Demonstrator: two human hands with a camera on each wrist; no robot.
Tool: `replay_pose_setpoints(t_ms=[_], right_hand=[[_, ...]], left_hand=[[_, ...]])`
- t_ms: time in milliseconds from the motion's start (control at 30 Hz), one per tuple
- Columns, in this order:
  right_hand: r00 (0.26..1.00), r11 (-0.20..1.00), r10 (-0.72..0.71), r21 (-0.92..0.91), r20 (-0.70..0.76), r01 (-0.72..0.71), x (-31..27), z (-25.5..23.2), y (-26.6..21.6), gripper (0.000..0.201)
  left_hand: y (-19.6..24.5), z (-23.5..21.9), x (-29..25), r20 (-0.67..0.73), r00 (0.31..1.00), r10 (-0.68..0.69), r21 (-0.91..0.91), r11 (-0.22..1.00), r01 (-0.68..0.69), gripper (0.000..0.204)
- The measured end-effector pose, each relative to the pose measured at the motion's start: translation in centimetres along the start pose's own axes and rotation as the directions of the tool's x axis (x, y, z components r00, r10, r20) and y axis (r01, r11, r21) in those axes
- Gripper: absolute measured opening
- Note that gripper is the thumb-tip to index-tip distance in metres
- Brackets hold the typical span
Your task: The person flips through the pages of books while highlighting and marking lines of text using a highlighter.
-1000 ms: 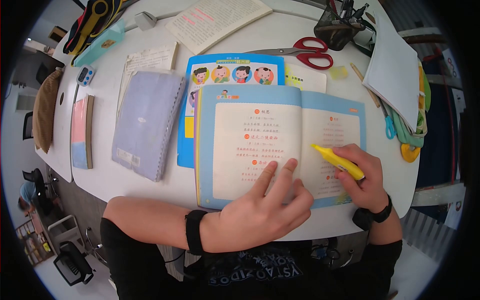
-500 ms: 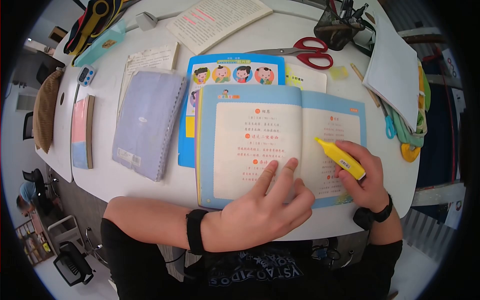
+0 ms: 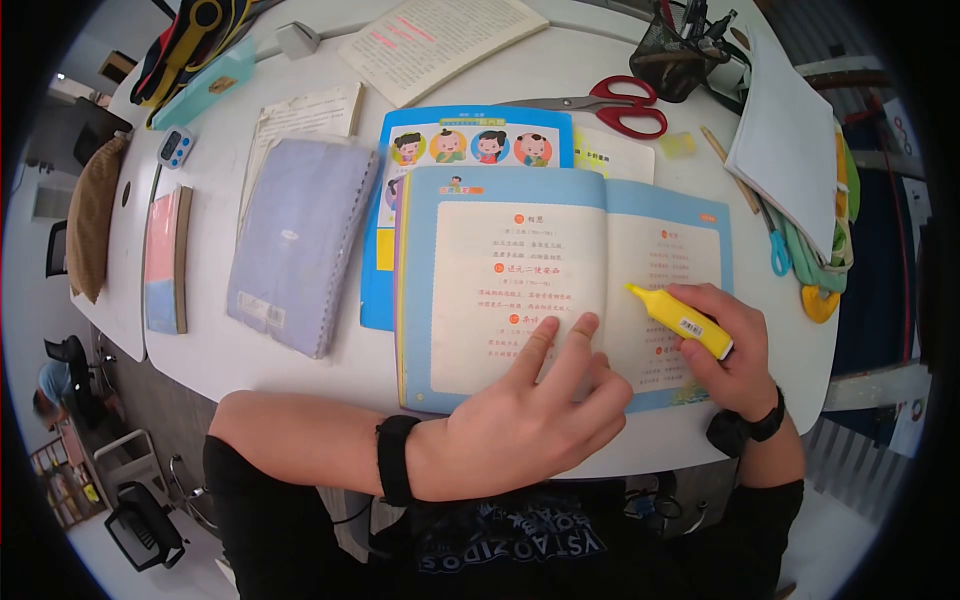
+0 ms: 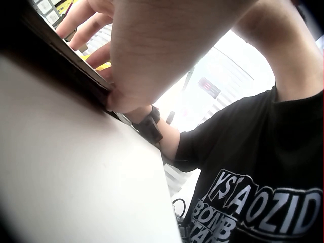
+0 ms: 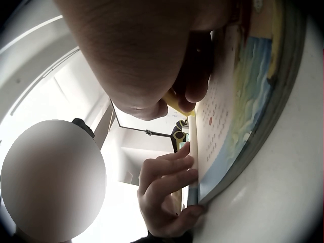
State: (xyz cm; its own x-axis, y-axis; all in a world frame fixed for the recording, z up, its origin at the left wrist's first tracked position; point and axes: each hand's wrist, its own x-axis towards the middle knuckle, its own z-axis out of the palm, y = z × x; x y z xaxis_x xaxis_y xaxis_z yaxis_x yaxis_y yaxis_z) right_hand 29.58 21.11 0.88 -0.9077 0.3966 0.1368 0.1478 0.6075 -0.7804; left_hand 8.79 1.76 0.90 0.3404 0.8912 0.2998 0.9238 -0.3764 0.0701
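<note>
Held a yellow highlighter in the right hand, clasped between the thumb on the near side and the bent fingers on the far side. Pointed its narrow end up and left, out past the fingertips, toward the fold of a blue-bordered book spread wide on the white table. Slanted its labelled blunt end back toward the palm. Carried the highlighter over the right-hand page; could not be told as touching the paper or just apart. Showed, in the right wrist view, only a little yellow between the shadowed fingers, close by the page. Rested the left hand unclenched across the lower part of the same book, with index and middle fingers stretched up the left page in a narrow V and the others bent lower down. Set the index fingertip just beside the lowest orange-marked heading, and the middle fingertip nearer the fold. Held the highlighter's tip near those left fingertips but apart, across the fold and slightly higher up. Lay partly over a blue book with cartoon children, between a pale purple notebook and red-handled scissors farther up.
</note>
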Motion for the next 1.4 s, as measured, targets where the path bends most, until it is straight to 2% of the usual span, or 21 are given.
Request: replay_pose_setpoints(t_ms=[233, 333, 500, 600, 800, 1033, 1100, 1200, 1333, 1400], right_hand=[[0.996, 0.996, 0.089, 0.008, -0.007, -0.089, -0.43, -0.21, -0.05, 0.043], [0.985, 0.979, 0.168, 0.110, 0.028, -0.170, -0.56, -0.31, -0.11, 0.044], [0.995, 0.994, 0.103, 0.040, 0.014, -0.103, -0.55, -0.25, 0.21, 0.045], [0.998, 0.999, 0.052, 0.003, -0.022, -0.052, -0.48, -0.12, 0.13, 0.047], [0.996, 0.991, 0.090, 0.099, 0.013, -0.091, -0.31, -0.13, 0.06, 0.050], [0.994, 0.992, 0.103, 0.075, 0.021, -0.104, -0.17, -0.26, -0.03, 0.050], [1.000, 1.000, 0.006, -0.001, 0.029, -0.006, -0.10, -0.46, 0.34, 0.049], [0.999, 0.999, -0.020, -0.025, 0.040, 0.021, -0.01, -0.63, 0.46, 0.048], [0.999, 0.998, 0.039, 0.057, 0.025, -0.040, -0.18, -0.46, 0.14, 0.046], [0.993, 0.987, 0.120, 0.107, 0.003, -0.120, -0.54, -0.03, 0.33, 0.047]], left_hand=[[0.11, 0.26, 0.08, -0.016, 1.000, -0.017, 0.001, 1.000, 0.017, 0.014], [0.15, 0.23, 0.11, 0.023, 1.000, -0.008, 0.029, 1.000, 0.007, 0.020], [0.38, 0.61, 0.04, -0.014, 0.998, -0.062, 0.002, 0.998, 0.062, 0.030], [0.45, 0.63, 0.08, -0.017, 0.997, -0.071, 0.002, 0.997, 0.071, 0.029], [0.27, 0.23, 0.16, 0.002, 0.999, -0.045, 0.029, 0.999, 0.045, 0.029], [0.35, 0.56, -0.13, 0.017, 1.000, -0.011, 0.077, 0.997, 0.009, 0.030], [0.38, 0.49, -0.11, 0.018, 1.000, -0.013, 0.075, 0.997, 0.011, 0.030], [0.36, 0.41, -0.09, 0.025, 1.000, -0.014, 0.065, 0.998, 0.012, 0.030], [0.31, 0.37, 0.02, 0.030, 1.000, 0.000, 0.096, 0.995, -0.003, 0.030], [0.21, 0.39, 0.00, 0.035, 0.999, 0.013, 0.088, 0.996, -0.016, 0.030]])
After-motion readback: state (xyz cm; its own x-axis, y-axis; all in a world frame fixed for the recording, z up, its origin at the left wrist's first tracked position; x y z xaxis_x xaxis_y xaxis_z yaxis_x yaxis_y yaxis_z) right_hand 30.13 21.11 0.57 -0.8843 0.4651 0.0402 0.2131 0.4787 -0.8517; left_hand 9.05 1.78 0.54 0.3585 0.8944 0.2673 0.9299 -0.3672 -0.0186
